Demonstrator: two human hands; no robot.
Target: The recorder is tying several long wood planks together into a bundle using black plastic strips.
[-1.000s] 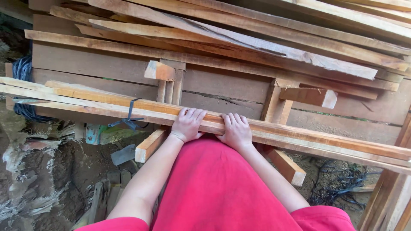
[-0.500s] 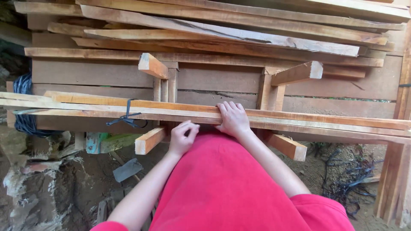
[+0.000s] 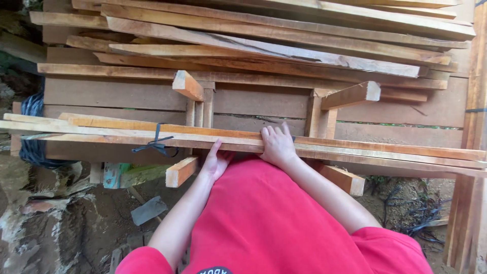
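Note:
A bundle of long thin wooden strips (image 3: 116, 131) lies across the frame in front of me, tied with a dark strap (image 3: 154, 142) at the left. My right hand (image 3: 277, 144) rests on top of the strips, fingers curled over the nearest ones. My left hand (image 3: 216, 161) sits lower, under the bundle's near edge, with the thumb against the bottom strip. I cannot tell whether its fingers close around a strip. My red clothing fills the lower middle.
A rack of rough planks (image 3: 264, 45) stacks up behind. Short wooden arms (image 3: 180, 171) (image 3: 344, 179) stick out under the bundle, and others (image 3: 187, 85) (image 3: 352, 94) above it. Upright timbers (image 3: 469, 203) stand at the right. Dirt, scraps and a dark cable coil (image 3: 31, 109) lie at the left.
My left hand came off the top of the strips and dropped below their near edge. My right hand stayed on the bundle. The view shifted slightly.

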